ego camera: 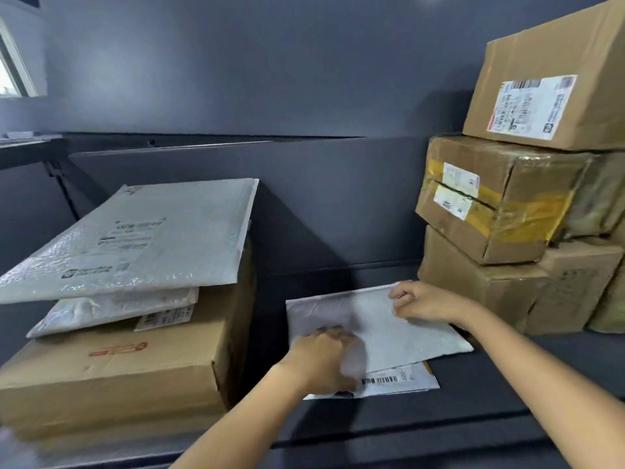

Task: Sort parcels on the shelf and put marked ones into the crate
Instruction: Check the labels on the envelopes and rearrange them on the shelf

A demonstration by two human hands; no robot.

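white mailer [389,330] lies on the shelf [473,418] atop a barcoded mailer [402,382]; left hand [321,360] grips its near edge, right hand [426,302] pinches the far corner — best lift both sides evenly.

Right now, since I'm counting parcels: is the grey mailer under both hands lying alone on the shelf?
No, the grey mailer covers a second mailer whose barcode label shows at its near edge.
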